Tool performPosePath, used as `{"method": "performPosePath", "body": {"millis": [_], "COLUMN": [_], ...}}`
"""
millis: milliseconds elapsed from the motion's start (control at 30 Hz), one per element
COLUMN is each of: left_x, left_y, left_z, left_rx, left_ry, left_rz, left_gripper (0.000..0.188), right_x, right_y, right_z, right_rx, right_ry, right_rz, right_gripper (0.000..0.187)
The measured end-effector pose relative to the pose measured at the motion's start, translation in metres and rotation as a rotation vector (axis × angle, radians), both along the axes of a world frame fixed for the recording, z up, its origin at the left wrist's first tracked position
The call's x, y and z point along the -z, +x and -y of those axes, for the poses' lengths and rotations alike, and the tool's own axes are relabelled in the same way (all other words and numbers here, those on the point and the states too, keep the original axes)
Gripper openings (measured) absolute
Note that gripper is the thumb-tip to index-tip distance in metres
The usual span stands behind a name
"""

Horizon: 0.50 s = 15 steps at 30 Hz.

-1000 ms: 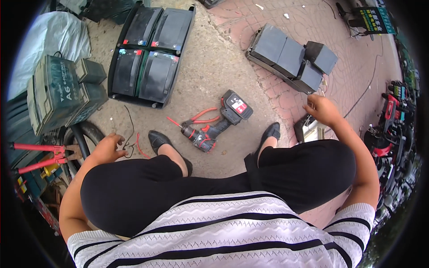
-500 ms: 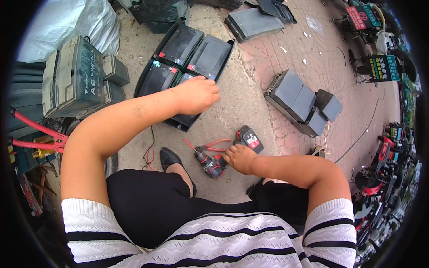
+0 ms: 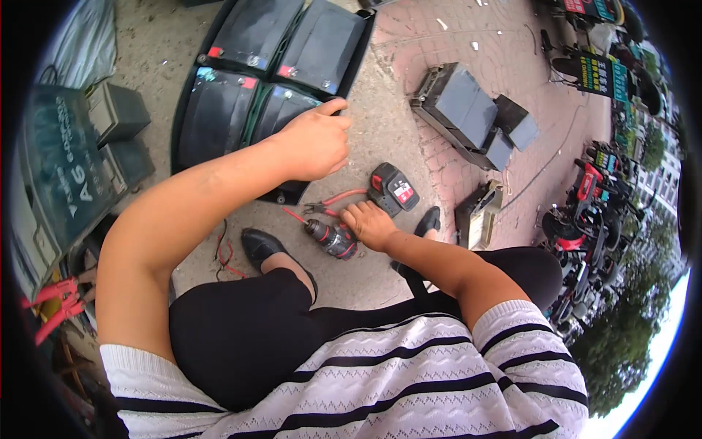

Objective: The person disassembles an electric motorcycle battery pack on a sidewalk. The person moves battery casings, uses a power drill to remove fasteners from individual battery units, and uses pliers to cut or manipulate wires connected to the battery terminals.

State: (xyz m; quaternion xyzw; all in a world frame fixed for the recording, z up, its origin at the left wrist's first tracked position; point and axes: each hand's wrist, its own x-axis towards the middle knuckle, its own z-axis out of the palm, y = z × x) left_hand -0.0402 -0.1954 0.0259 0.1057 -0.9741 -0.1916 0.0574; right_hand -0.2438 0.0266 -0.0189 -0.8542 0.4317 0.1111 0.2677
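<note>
My left hand [image 3: 318, 143] is closed at the right rim of a black case [image 3: 353, 62] packed with dark batteries [image 3: 322, 44]. Its fingertips are hidden, so what they grip cannot be made out. My right hand [image 3: 369, 225] is closed round the handle of a cordless drill [image 3: 333, 238] lying on the ground. The drill's chuck points left, and its black and red battery pack [image 3: 395, 189] shows beyond my fingers. Red-handled pliers [image 3: 344, 196] lie beside the drill, partly behind my right hand. Red and black wires [image 3: 225, 256] lie near my left shoe.
Large green batteries [image 3: 69, 146] stand at the left, with smaller grey blocks [image 3: 121, 113] beside them. Red-handled cutters [image 3: 58, 304] are below. More dark batteries [image 3: 457, 102] and an opened case [image 3: 479, 216] stand right on the paving. Scooters [image 3: 585, 205] line the far right.
The whole view has shifted and turned, bringing trees and sky in at the right. My left hand stays by the case rim, my right on the drill. The drill has hardly moved.
</note>
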Motion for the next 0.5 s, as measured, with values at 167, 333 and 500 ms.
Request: {"method": "performPosePath", "body": {"millis": [167, 333, 500], "left_x": [0.0, 0.003, 0.002], "left_y": [0.005, 0.002, 0.002], "left_z": [0.002, 0.002, 0.002], "left_rx": [-0.051, -0.077, -0.085], "left_ry": [0.116, 0.153, 0.215], "left_rz": [-0.077, -0.169, -0.209], "left_gripper": [0.022, 0.02, 0.016], "right_x": [0.01, 0.013, 0.016], "right_y": [-0.01, -0.013, -0.012], "right_z": [0.0, -0.001, -0.002], "right_rx": [-0.076, -0.076, -0.053], "right_ry": [0.001, -0.1, -0.155], "right_rz": [0.011, 0.055, 0.123], "right_gripper": [0.015, 0.014, 0.013]}}
